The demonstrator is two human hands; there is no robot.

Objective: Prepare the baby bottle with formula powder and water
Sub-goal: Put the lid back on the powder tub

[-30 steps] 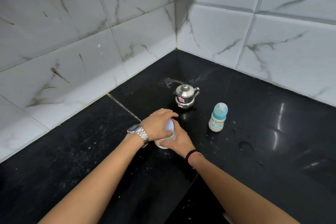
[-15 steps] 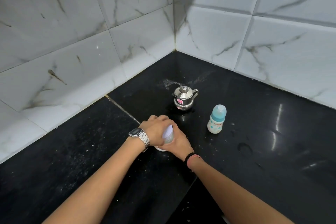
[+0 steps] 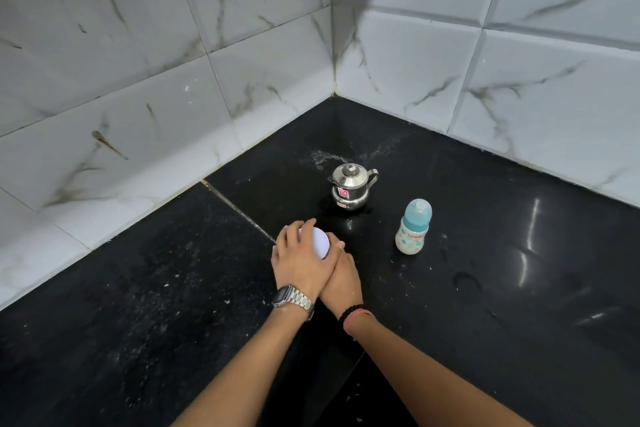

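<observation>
Baby bottle (image 3: 413,227) stands upright on the black counter (image 3: 519,253), well apart from both hands and to the right of the white-lidded container (image 3: 320,243) they hold. The left hand (image 3: 299,262) lies over the container's top, its fingers (image 3: 294,230) curled round the rim of the round white lid. The right hand (image 3: 341,279) sits lower and partly under the left, its fingers wrapped about the container's body, with only one fingertip showing past the lid. The bottle has a teal domed cap over a pale body printed with small teal shapes; its lettering is too small to read. Beyond the container, toward the tiled corner, stands a small steel lidded jug (image 3: 351,187) with a pink sticker. The container's body is almost wholly hidden by the hands, so its contents cannot be made out. A metal watch (image 3: 294,300) is on the left wrist, and a dark beaded band (image 3: 351,311) on the right.
</observation>
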